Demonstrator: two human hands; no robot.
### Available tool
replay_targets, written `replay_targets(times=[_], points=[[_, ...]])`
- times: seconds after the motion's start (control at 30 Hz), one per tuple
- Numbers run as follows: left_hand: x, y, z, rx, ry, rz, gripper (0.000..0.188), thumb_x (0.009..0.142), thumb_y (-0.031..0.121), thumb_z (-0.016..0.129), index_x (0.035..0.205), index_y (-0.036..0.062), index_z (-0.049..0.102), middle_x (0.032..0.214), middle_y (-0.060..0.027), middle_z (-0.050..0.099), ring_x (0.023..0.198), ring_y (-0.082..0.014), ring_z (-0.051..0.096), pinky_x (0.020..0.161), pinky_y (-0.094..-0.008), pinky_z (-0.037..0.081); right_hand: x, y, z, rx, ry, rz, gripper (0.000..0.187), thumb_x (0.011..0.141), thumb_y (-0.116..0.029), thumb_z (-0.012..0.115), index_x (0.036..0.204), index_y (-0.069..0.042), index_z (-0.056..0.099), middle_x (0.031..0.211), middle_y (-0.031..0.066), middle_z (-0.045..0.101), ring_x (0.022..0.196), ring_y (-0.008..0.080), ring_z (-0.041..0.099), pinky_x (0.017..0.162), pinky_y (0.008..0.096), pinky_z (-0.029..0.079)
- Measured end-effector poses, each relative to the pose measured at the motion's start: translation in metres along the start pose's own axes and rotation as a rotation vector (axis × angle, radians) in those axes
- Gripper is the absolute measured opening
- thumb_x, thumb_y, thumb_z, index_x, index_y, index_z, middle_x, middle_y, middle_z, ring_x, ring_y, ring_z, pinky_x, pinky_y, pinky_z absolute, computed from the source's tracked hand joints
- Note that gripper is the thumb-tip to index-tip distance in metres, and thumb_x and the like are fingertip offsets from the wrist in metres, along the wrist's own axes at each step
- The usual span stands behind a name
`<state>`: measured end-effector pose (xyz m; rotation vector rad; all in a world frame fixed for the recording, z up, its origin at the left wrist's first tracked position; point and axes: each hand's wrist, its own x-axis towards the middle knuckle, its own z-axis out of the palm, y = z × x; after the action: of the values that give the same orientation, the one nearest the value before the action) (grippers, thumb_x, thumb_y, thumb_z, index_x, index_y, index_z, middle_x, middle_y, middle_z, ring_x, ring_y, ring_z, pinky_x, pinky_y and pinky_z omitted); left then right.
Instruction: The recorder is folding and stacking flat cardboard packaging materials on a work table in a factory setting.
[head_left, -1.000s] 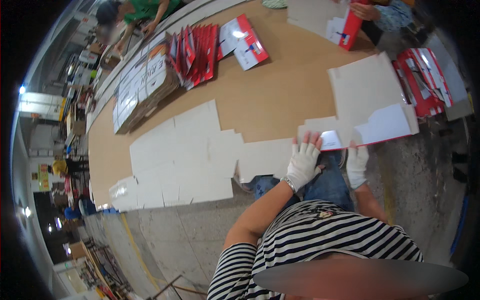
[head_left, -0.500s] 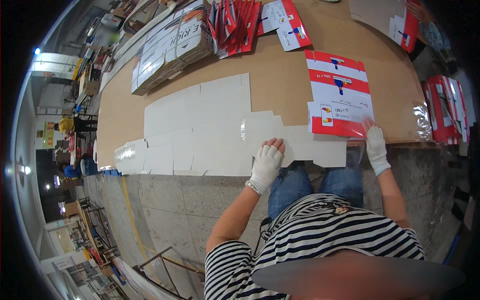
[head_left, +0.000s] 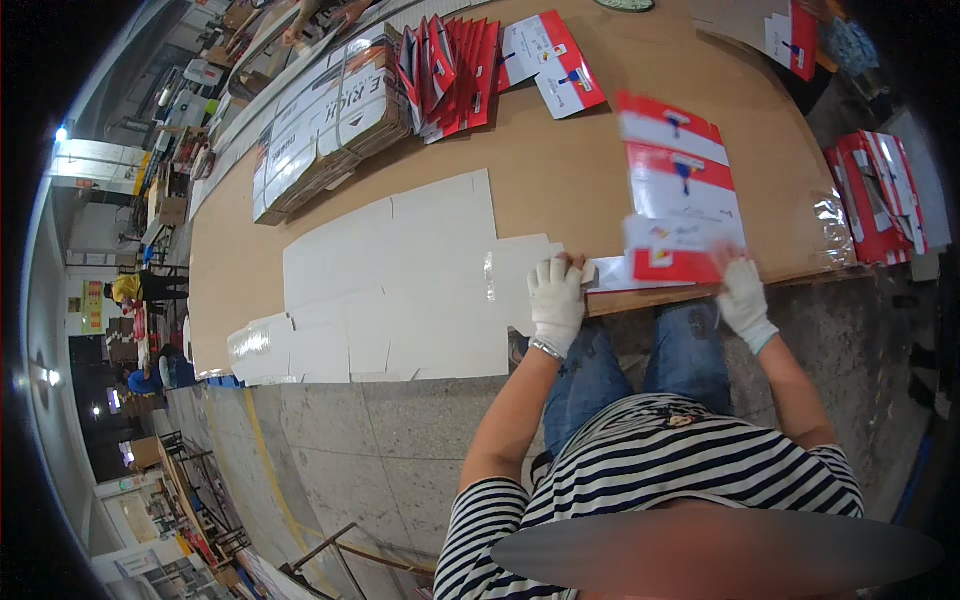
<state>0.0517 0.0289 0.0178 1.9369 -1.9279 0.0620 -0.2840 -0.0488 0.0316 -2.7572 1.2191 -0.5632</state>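
Observation:
White cardboard sheets [head_left: 400, 250] lie overlapping, plain side up, along the table's near edge. My left hand [head_left: 557, 303], in a white fingerless glove, has its fingers bent over the right end of this cardboard, at a small raised flap. Further right, a flat red-and-white printed carton [head_left: 685, 195] is smeared by motion. My right hand [head_left: 743, 303], gloved the same way, pinches its near right corner; the fingertips are blurred. Between the hands a printed strip with a red edge [head_left: 625, 278] shows at the table's rim.
A strapped bundle of flat cartons [head_left: 325, 125] lies at the back left of the brown table [head_left: 560, 205]. Beside it stand folded red cartons [head_left: 460, 80] and a flat printed piece [head_left: 555, 65]. More red cartons [head_left: 875, 195] sit off the right edge. Another person's sleeve [head_left: 850, 45] shows far right.
My left hand has moved slightly right, and the cardboard's right end no longer stretches out between my hands. The printed carton has shifted and blurred in my right hand. The whole view has shifted slightly.

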Motion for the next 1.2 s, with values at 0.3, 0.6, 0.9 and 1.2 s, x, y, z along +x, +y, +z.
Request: replay_targets(times=[0.3,0.6,0.9,1.2], points=[[-0.02,-0.014,-0.072,0.35,-0.565,0.229,0.095,0.076,0.05,0.069,0.149,0.0084,0.025,0.156,-0.0186,0.018,0.145,-0.0377,0.012,0.111,-0.0646,0.004,0.034,-0.06,0.012,0.044,-0.293,-0.239,0.06,0.082,-0.031,0.064,0.137,-0.016,0.048,0.147,0.0048,0.042,0.138,0.0264,0.034,0.114,0.0551,0.018],[-0.034,-0.038,-0.028,-1.201,0.253,-0.584,0.125,0.068,0.001,0.081,0.15,0.0069,-0.013,0.156,-0.0202,0.004,0.144,-0.0301,0.013,0.116,-0.0415,0.017,0.028,-0.054,0.017,0.077,-0.22,-0.217,0.058,0.079,-0.029,0.066,0.134,-0.013,0.051,0.144,0.0075,0.044,0.137,0.0288,0.035,0.113,0.0558,0.019],[-0.003,-0.012,0.024,-0.882,0.354,-0.523,0.055,0.088,0.006,0.062,0.135,-0.004,0.036,0.131,-0.019,0.05,0.116,-0.0296,0.053,0.094,-0.0369,0.046,0.029,-0.052,0.018,0.075,-0.301,-0.238,0.051,0.086,-0.028,0.057,0.136,-0.018,0.049,0.145,0.0034,0.045,0.137,0.0236,0.036,0.113,0.0544,0.02],[0.009,0.013,-0.015,-0.079,-0.277,0.307,0.076,0.078,0.018,0.062,0.145,0.001,0.03,0.155,-0.0187,0.022,0.145,-0.0376,0.016,0.112,-0.0606,0.015,0.031,-0.035,0.024,-0.212,-0.094,-0.401,0.046,0.093,-0.025,0.041,0.139,-0.021,0.045,0.147,0.0007,0.042,0.139,0.02,0.035,0.11,0.0619,0.02]])
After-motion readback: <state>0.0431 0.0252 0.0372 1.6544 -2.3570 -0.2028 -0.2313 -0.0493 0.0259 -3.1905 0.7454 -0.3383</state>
